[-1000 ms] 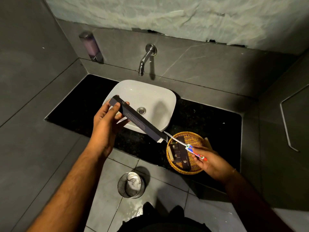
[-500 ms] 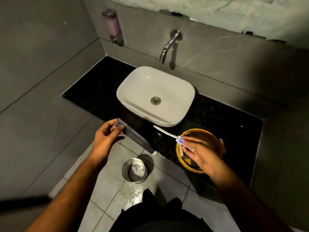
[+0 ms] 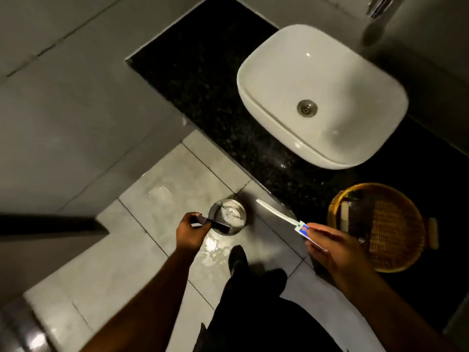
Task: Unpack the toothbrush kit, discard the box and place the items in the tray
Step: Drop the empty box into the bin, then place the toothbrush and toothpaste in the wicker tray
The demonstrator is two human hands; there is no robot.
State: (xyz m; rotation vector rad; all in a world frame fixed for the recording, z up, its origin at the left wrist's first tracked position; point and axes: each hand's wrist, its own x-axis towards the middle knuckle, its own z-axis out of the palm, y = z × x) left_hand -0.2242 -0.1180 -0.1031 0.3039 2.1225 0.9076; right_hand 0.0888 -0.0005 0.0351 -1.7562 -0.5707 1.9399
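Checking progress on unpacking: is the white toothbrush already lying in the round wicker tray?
No, the white toothbrush is held in the right hand, left of the round wicker tray.

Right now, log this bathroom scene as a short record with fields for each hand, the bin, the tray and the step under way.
left hand: grips the dark toothbrush box, its far end over the bin's mouth
right hand: holds the toothbrush and a small toothpaste tube together
bin: small metal waste bin on the floor tiles, white rubbish inside
tray: round wicker tray on the black counter, dark packets inside at its left
washbasin: white, empty
step: box being discarded; items not yet in tray
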